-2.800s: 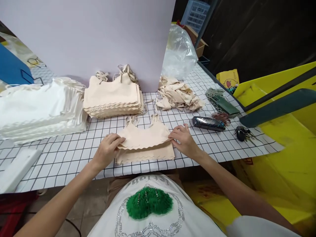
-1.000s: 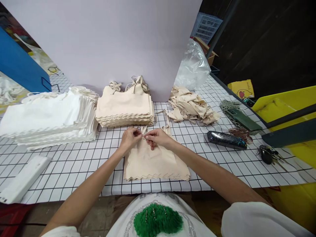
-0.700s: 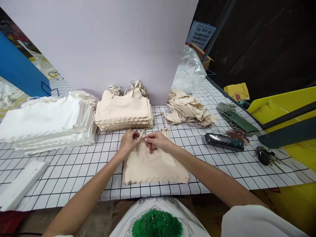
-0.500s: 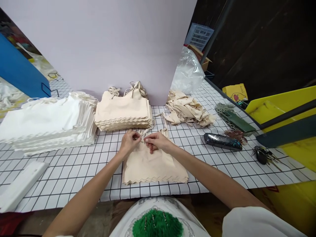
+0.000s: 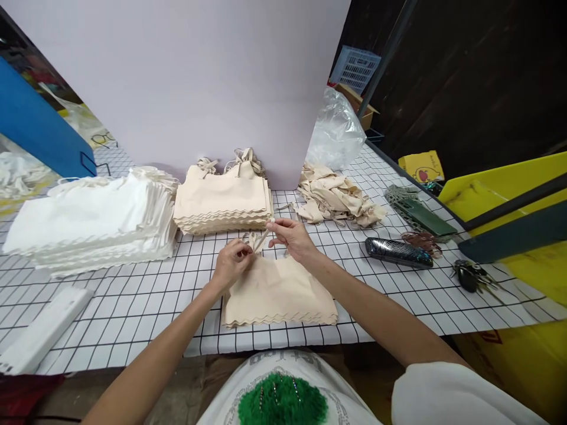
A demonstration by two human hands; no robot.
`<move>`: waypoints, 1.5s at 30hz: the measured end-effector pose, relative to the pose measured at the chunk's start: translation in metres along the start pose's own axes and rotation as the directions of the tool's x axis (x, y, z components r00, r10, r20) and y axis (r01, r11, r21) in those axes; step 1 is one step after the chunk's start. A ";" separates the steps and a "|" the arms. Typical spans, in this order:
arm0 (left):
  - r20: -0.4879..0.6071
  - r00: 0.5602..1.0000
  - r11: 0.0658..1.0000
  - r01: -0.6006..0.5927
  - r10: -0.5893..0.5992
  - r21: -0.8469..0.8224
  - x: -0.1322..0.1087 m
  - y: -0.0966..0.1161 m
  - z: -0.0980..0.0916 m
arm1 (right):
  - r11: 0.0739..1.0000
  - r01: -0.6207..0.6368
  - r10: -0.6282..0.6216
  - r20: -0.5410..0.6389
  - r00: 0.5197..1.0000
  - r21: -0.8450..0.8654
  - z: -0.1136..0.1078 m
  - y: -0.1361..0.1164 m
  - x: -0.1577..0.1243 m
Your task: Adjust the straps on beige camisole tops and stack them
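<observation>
A small stack of beige garments (image 5: 281,295) with wavy lower edges lies flat in front of me at the table's edge. My left hand (image 5: 233,261) pinches a thin beige strap (image 5: 262,241) at the stack's upper left corner. The strap's other end is between the thumb and fingertips of my right hand (image 5: 293,237), up and to the right, so it is stretched slantwise between both hands. Behind them sits a taller stack of beige garments (image 5: 224,198) with bunched straps on top.
White garments (image 5: 97,218) are piled at left, beside a white power strip (image 5: 46,327). Loose beige pieces (image 5: 336,195) lie back right. Farther right are a black patterned case (image 5: 398,252), a green phone (image 5: 425,218) and keys (image 5: 472,276). A pale panel (image 5: 212,82) stands behind.
My right hand has moved up and away from my left, drawing the strap out between them. My left hand has stayed at nearly the same spot.
</observation>
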State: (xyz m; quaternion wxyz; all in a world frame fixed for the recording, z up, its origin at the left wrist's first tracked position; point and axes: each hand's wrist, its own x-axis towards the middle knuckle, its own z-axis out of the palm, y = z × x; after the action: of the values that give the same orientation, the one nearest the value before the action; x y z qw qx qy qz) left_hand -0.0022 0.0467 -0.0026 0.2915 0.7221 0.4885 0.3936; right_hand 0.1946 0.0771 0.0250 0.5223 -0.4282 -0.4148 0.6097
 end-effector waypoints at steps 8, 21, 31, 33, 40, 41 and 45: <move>0.385 0.827 0.389 0.540 -0.409 -0.747 -0.014 0.039 -0.004 | 0.044 0.807 -0.536 0.668 0.516 -0.588 -0.002 -0.009 -0.023; 0.434 0.740 0.295 0.627 -0.513 -0.721 -0.040 0.045 -0.016 | 0.345 0.792 -0.572 0.556 0.603 -0.505 -0.014 0.005 -0.025; 0.059 0.895 0.657 0.368 -0.442 -0.658 -0.039 0.059 -0.010 | 0.883 0.228 -0.019 0.455 0.890 -0.409 0.007 -0.007 -0.044; 0.014 0.920 0.727 0.319 -0.392 -0.608 -0.039 0.054 -0.008 | 0.877 0.247 -0.061 0.416 0.908 -0.412 0.008 -0.005 -0.044; 0.072 0.980 0.973 0.171 -0.184 0.157 -0.042 0.020 -0.006 | 0.794 0.310 -0.110 0.378 0.919 -0.523 -0.007 0.003 -0.031; 0.106 0.974 0.955 0.168 -0.199 0.244 -0.042 0.016 -0.005 | 0.777 0.312 -0.093 0.391 0.916 -0.547 -0.009 0.004 -0.031; 0.170 0.949 0.909 0.189 -0.266 0.370 -0.044 0.012 -0.005 | 0.724 0.353 -0.045 0.471 0.881 -0.592 -0.010 0.008 -0.031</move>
State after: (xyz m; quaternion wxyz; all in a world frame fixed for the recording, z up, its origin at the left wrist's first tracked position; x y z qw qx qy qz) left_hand -0.0100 0.0016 -0.0034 0.2542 0.7386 0.5970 0.1825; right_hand 0.2051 0.0464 0.0175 0.2965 -0.3934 -0.7516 0.4387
